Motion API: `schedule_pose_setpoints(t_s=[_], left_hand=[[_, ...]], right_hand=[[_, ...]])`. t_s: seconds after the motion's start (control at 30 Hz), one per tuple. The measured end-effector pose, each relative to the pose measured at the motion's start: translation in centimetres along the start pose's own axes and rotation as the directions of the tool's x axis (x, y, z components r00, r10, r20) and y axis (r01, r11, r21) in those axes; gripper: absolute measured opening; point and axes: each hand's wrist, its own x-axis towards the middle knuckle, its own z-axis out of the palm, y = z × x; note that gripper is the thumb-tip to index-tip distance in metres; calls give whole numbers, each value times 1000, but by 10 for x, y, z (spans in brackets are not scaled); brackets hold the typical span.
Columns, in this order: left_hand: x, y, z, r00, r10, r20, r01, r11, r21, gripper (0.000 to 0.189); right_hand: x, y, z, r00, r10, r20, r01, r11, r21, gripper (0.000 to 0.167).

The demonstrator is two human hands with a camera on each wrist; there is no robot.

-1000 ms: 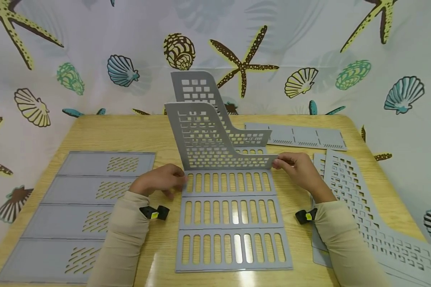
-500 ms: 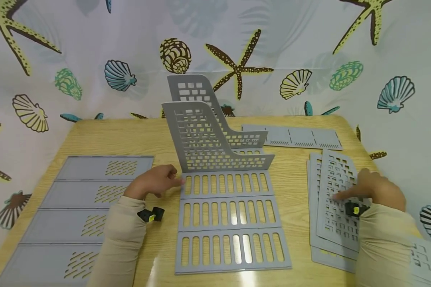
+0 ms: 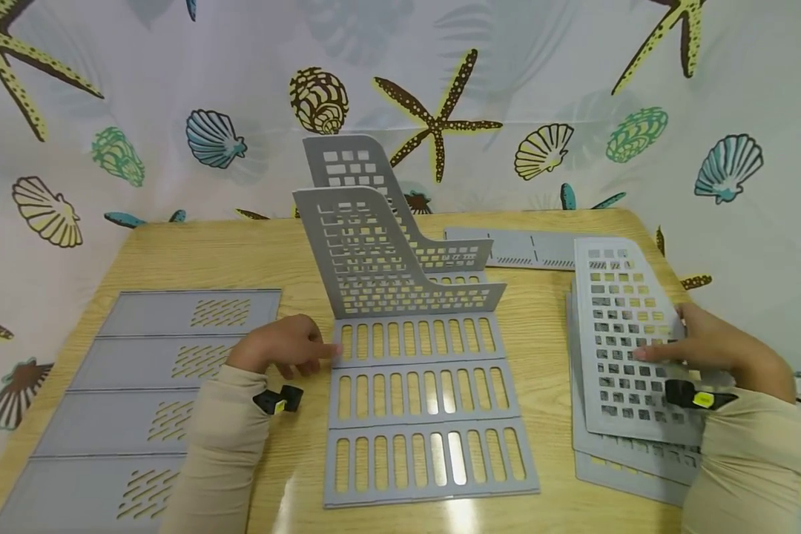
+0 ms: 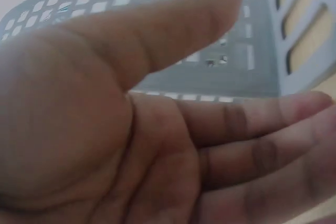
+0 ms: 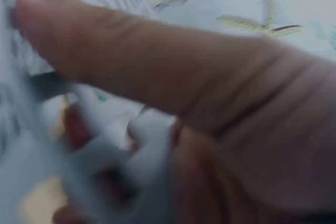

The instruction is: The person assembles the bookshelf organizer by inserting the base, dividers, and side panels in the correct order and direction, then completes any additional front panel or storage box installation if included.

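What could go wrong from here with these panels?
The right hand grips the perforated panel at one side only, so it might twist or slip. That panel overlaps the flat stack in the head view and could drag it along. Neither hand holds the front upright panel or the rear upright panel; if the left hand, at the left edge of the slotted base, nudges it, they might topple.
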Motion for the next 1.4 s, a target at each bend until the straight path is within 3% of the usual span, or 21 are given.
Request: schedule_pose_setpoints(t_s=[0.07,0.1,0.2,0.27,0.4,0.57,0.67,0.83,1.03,1.2,1.3,1.4], left_hand=[[3,3,6,998,-45,-33,47,998,44,45],[4,5,9,996,-68,-56,72,995,66,41],[10,11,19,985,-146,-93,154,985,83,40],[12,14,23,981,-175,-86,182,981,68,40],[15,17,26,983,-185,-23,186,980,68,35],[18,17,21,990,-143,-5,142,984,111,40],[20,17,20,991,-133,-6,133,986,105,40],[21,17,19,991,-131,-14,132,986,106,41],[20,17,18,991,-135,-19,136,986,100,39],[17,15,17,993,-120,0,119,986,120,39],[13,12,16,993,-118,3,117,988,102,31],[9,8,16,991,-132,-1,132,991,28,24]], right_hand=[[-3,-10,2,990,-118,-76,123,990,65,81],[-4,-15,2,975,-189,-113,198,977,80,79],[-3,-30,5,914,-329,-239,352,934,61,58],[-1,-39,8,866,-392,-310,429,902,58,40],[7,-53,16,786,-502,-361,562,823,80,20],[13,-62,24,700,-630,-338,696,707,123,25],[13,-63,26,684,-656,-320,719,679,148,27],[11,-65,29,680,-659,-321,723,675,146,29],[14,-68,32,707,-642,-298,698,701,148,28],[13,-72,35,729,-655,-198,680,726,100,44],[15,-83,44,735,-663,-142,676,733,78,50],[21,-100,57,753,-644,-132,657,749,92,46]])
